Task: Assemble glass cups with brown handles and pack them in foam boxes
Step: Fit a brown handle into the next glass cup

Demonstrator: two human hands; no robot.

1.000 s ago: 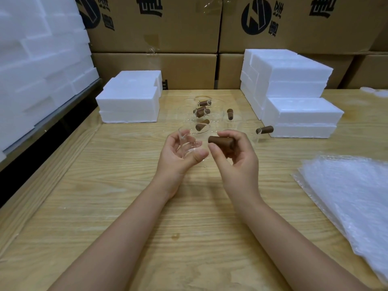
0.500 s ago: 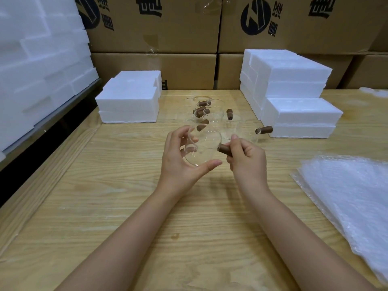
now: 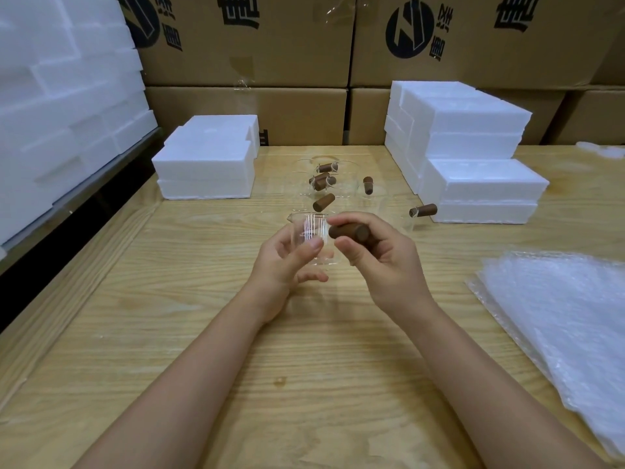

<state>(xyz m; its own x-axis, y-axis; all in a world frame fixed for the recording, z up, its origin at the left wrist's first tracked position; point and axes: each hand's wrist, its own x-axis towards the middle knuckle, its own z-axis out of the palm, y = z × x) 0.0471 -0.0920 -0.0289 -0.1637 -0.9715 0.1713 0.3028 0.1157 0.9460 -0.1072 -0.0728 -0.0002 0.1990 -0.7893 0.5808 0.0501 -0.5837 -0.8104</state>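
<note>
Over the middle of the surface (image 3: pixel 203 299), the left hand (image 3: pixel 280 265) curls its fingers (image 3: pixel 306 252) round the cup (image 3: pixel 311 228), while the right hand (image 3: pixel 389 265) pinches the handle (image 3: pixel 350 231) at its right side. A skewed push could crack the glass, or let the slick cup slip down onto the wood.

We see a pale wooden table (image 3: pixel 203 333) with a raised strip along its left edge. On the far left sits a low stack of foam boxes (image 3: pixel 206 170), and on the far right a taller stack of foam boxes (image 3: pixel 473 157), stepped down toward us. Between them stands a cluster of glass cups (image 3: pixel 323 179) with brown handles. One lone cup (image 3: pixel 421 210) stands just beside the taller stack. A pile of bubble wrap (image 3: pixel 558 316) lies along the right side. We also note a small dark stain (image 3: pixel 280 380) on the near wood.
</note>
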